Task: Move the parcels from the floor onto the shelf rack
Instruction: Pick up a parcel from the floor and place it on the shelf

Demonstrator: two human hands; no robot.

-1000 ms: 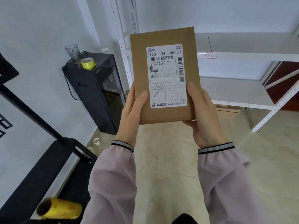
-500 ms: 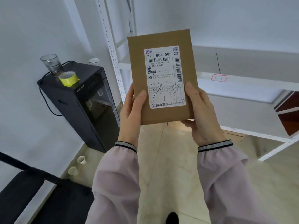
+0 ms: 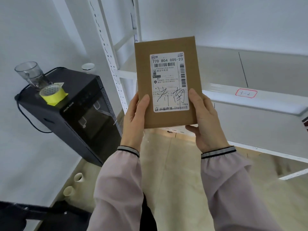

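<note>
Both hands are gripping a flat brown parcel [image 3: 168, 82] upright in the air before the white shelf rack [image 3: 250, 97]: left hand [image 3: 135, 120] clasping its lower left edge, right hand [image 3: 206, 120] its lower right, thumbs lying on the front.

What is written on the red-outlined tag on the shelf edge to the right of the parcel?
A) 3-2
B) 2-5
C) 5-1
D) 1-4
A: the tag on the front edge of the shelf reads 3-2 in handwriting, just right of the parcel held up by the left hand and right hand.
</note>
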